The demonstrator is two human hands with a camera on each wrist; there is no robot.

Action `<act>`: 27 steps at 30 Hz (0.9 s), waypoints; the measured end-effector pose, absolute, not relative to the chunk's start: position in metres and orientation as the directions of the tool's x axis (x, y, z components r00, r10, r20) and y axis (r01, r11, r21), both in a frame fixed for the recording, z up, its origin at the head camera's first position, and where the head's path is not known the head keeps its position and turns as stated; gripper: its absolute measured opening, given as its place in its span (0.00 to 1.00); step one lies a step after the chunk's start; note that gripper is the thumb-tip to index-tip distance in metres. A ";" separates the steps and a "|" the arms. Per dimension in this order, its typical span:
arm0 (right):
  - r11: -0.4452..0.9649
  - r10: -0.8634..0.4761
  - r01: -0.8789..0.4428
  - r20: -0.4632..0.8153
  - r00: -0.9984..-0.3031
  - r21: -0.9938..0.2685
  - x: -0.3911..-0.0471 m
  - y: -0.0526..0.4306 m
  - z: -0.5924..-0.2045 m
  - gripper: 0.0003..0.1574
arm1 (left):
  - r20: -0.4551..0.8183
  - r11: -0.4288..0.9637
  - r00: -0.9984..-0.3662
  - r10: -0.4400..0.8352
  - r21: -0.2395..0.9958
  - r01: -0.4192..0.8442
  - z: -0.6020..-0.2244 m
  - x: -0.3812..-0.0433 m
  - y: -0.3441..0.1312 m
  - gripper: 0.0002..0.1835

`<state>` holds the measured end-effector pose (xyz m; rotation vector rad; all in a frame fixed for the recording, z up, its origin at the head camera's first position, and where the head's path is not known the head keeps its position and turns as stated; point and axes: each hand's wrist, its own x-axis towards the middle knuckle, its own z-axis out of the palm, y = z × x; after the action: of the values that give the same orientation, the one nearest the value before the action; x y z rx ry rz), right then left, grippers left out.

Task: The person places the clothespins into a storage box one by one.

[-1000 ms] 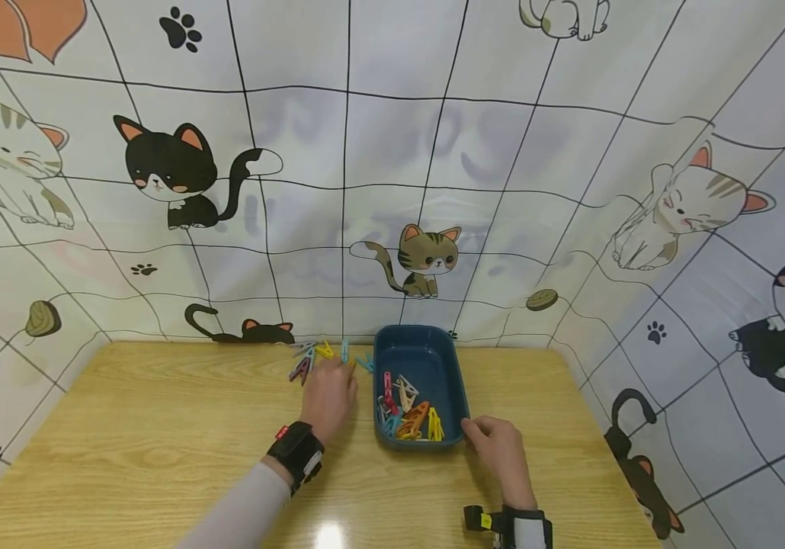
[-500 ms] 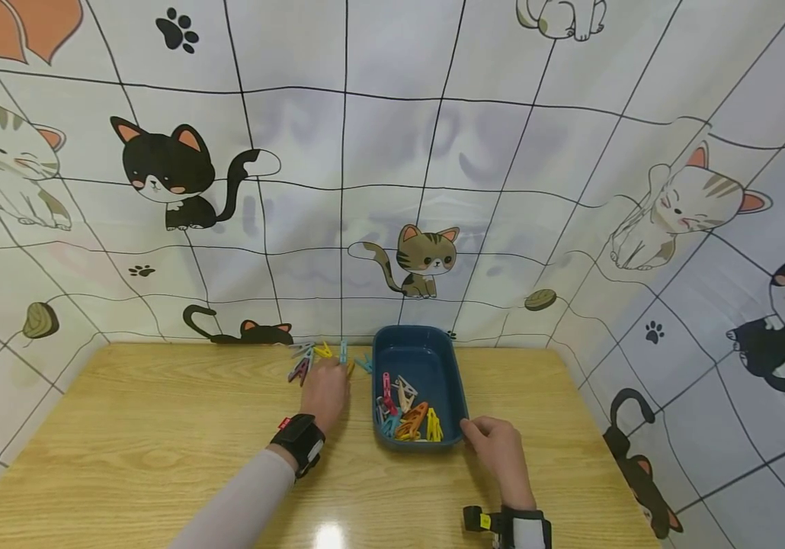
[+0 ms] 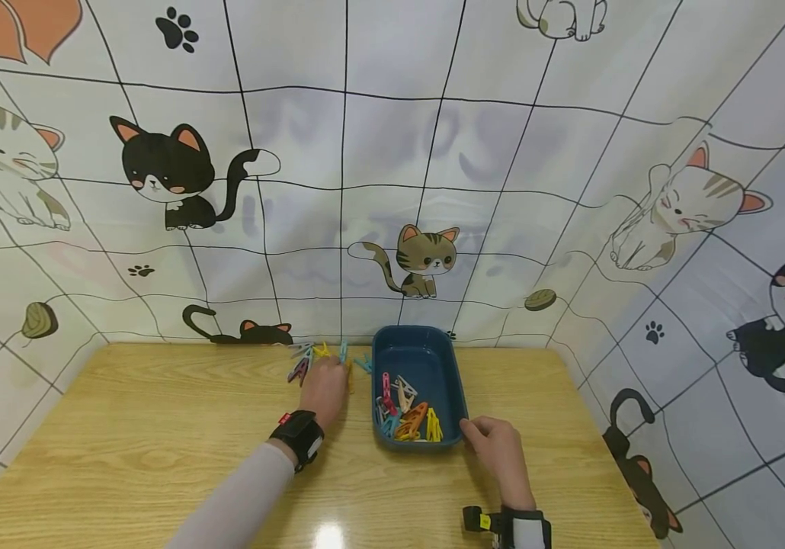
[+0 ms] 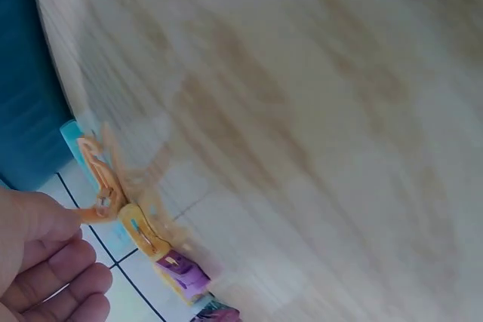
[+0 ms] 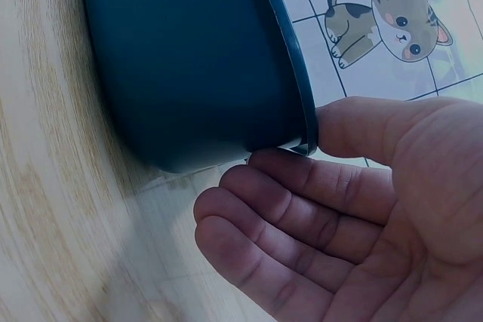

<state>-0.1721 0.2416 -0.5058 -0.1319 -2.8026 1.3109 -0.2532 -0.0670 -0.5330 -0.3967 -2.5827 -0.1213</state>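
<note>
At the back of the table, my left hand [image 3: 325, 390] pinches one end of an orange clothespin [image 4: 102, 175] between thumb and index finger. More clothespins lie close by: a yellow one [image 4: 145, 231] and a purple one [image 4: 185, 273] in the left wrist view, a blue one [image 3: 363, 364] beside the bin in the head view. Several clothespins in pink, orange, yellow and blue lie at the near end of the dark blue bin [image 3: 437, 358]. My right hand [image 3: 498, 454] grips the bin's rim [image 5: 306, 111] at its near right corner, thumb on one side and index finger on the other.
The wooden table [image 3: 159, 435] ends against a cat-print wall covering [image 3: 310, 137] right behind the clothespins and the bin. That covering also rises along the left and right sides.
My left hand has shifted slightly to the left, and more of the orange clothespin shows at its right side. The right hand and the bin stay in place.
</note>
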 end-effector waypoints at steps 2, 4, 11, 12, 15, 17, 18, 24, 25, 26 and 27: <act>0.639 0.096 0.057 0.006 -0.995 -0.767 -0.172 0.242 -0.506 0.15 | 0.515 0.950 -0.814 0.268 0.001 0.313 -0.534 -0.255 -0.068 0.04; 0.640 0.096 0.055 0.008 -0.995 -0.766 -0.172 0.242 -0.506 0.15 | 0.528 0.947 -0.805 0.271 0.007 0.323 -0.535 -0.255 -0.069 0.05; 0.648 0.094 0.051 0.013 -0.996 -0.760 -0.172 0.241 -0.506 0.16 | 0.561 0.937 -0.780 0.278 0.019 0.348 -0.539 -0.259 -0.066 0.11; 0.647 0.093 0.050 0.014 -0.996 -0.761 -0.172 0.241 -0.506 0.16 | 0.560 0.938 -0.780 0.279 0.015 0.347 -0.538 -0.259 -0.065 0.11; 0.647 0.093 0.047 0.018 -0.995 -0.761 -0.172 0.241 -0.506 0.16 | 0.551 0.942 -0.784 0.286 -0.009 0.337 -0.538 -0.261 -0.062 0.09; 0.645 0.095 0.046 0.020 -0.995 -0.763 -0.172 0.241 -0.506 0.16 | 0.539 0.944 -0.790 0.293 -0.033 0.329 -0.537 -0.262 -0.060 0.08; 0.645 0.094 0.043 0.023 -0.995 -0.763 -0.172 0.241 -0.506 0.16 | 0.533 0.945 -0.793 0.296 -0.042 0.325 -0.537 -0.262 -0.060 0.08; 0.640 0.096 0.041 0.027 -0.995 -0.767 -0.172 0.241 -0.505 0.16 | 0.506 0.949 -0.807 0.305 -0.088 0.303 -0.537 -0.264 -0.057 0.08; 0.642 0.096 0.044 0.024 -0.995 -0.765 -0.172 0.241 -0.505 0.16 | 0.502 0.949 -0.809 0.306 -0.095 0.300 -0.537 -0.265 -0.057 0.07; 0.642 0.097 0.048 0.019 -0.995 -0.765 -0.172 0.241 -0.505 0.15 | 0.500 0.950 -0.810 0.305 -0.097 0.297 -0.537 -0.265 -0.057 0.08; 0.645 0.094 0.047 0.018 -0.995 -0.763 -0.172 0.241 -0.505 0.15 | 0.500 0.951 -0.811 0.304 -0.101 0.294 -0.537 -0.265 -0.057 0.08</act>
<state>-0.1719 0.2410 -0.5048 -0.1200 -2.7981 1.2949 -0.2655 -0.0570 -0.5365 -0.4242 -2.5724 0.0256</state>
